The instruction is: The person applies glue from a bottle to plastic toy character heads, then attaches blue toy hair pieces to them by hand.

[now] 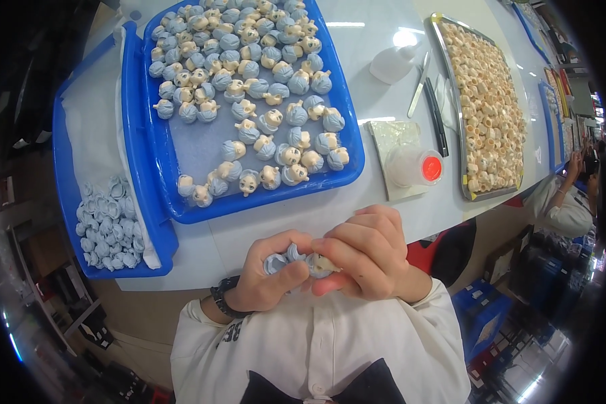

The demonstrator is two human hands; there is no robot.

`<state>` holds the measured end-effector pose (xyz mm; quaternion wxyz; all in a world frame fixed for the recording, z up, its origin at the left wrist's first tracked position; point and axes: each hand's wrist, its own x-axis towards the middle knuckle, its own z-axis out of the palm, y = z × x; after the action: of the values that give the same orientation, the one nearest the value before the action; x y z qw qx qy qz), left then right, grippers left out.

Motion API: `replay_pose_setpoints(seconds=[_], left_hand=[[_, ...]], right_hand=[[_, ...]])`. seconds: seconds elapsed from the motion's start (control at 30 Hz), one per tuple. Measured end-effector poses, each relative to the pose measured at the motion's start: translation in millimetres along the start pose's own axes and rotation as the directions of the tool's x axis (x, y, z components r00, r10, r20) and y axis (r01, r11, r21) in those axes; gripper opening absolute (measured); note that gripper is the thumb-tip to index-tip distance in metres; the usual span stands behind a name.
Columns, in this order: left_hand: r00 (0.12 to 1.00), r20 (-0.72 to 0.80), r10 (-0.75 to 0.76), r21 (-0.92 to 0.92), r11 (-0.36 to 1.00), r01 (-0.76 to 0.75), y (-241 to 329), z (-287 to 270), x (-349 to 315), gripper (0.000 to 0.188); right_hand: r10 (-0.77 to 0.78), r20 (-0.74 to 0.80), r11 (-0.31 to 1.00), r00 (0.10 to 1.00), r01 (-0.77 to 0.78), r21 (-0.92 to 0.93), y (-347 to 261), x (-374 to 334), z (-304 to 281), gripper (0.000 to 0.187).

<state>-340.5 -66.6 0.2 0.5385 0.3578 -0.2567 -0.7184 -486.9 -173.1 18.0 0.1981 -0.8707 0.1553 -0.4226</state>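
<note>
Close in front of my chest, both hands meet just off the table's near edge. My left hand (266, 277) is closed round pale blue doll hair pieces (274, 263), with the thumb pressed along them. My right hand (374, 252) pinches a small doll head (322, 265) with a beige face and blue-grey hair, its fingers partly covering it. The doll head touches or nearly touches the hair pieces; the fingers hide the exact contact. Beyond my hands stands a blue tray (358, 151) with many finished-looking doll heads (269, 121).
To the left, a blue bin (62, 158) holds loose hair pieces (108, 229). At right are a squeeze bottle (392, 64), tweezers (419, 86), a black pen (435, 118), a red-topped jar (429, 168) on a pad (392, 135), and a metal tray (456, 101) of beige parts. A co-worker's sleeve (569, 212) shows far right.
</note>
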Motion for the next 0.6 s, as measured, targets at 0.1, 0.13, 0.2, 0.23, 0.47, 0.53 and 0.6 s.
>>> replay_pose_setpoints(seconds=[0.1,0.13,0.2,0.23,0.47,0.53,0.6], left_hand=[[1.0,-0.002,-0.02,-0.013,1.0,0.02,-0.9,-0.6,-1.4,0.036],[1.0,0.007,-0.018,-0.023,1.0,0.018,-1.3,-0.3,-1.7,0.036],[1.0,0.015,0.019,-0.005,1.0,-0.019,0.4,1.0,0.1,0.035],[0.998,0.026,0.057,0.012,0.998,-0.057,1.1,1.4,0.5,0.035],[0.997,0.052,-0.056,0.07,0.996,0.053,17.3,6.8,-5.4,0.033],[0.998,0.014,-0.067,0.102,0.993,0.065,18.7,5.3,-5.1,0.033],[0.999,-0.006,-0.046,0.114,0.992,0.046,11.8,-1.1,-7.1,0.034]], right_hand=[[-0.009,-0.004,1.0,1.0,0.009,-0.001,-0.3,-2.6,0.6,0.037],[-0.008,-0.004,1.0,1.0,0.008,0.0,-1.3,-1.3,0.3,0.037],[-0.002,-0.012,0.999,1.0,0.003,0.032,-3.6,2.6,-1.4,0.037],[-0.003,-0.012,0.999,1.0,0.003,0.034,-5.0,2.4,-1.5,0.037],[-0.036,0.0,0.994,0.999,0.036,0.101,-6.8,4.6,-4.2,0.035],[-0.033,-0.004,0.993,0.999,0.033,0.111,-5.4,5.1,-1.9,0.035],[-0.008,0.014,0.992,1.0,0.007,0.124,-3.6,3.1,2.7,0.035]])
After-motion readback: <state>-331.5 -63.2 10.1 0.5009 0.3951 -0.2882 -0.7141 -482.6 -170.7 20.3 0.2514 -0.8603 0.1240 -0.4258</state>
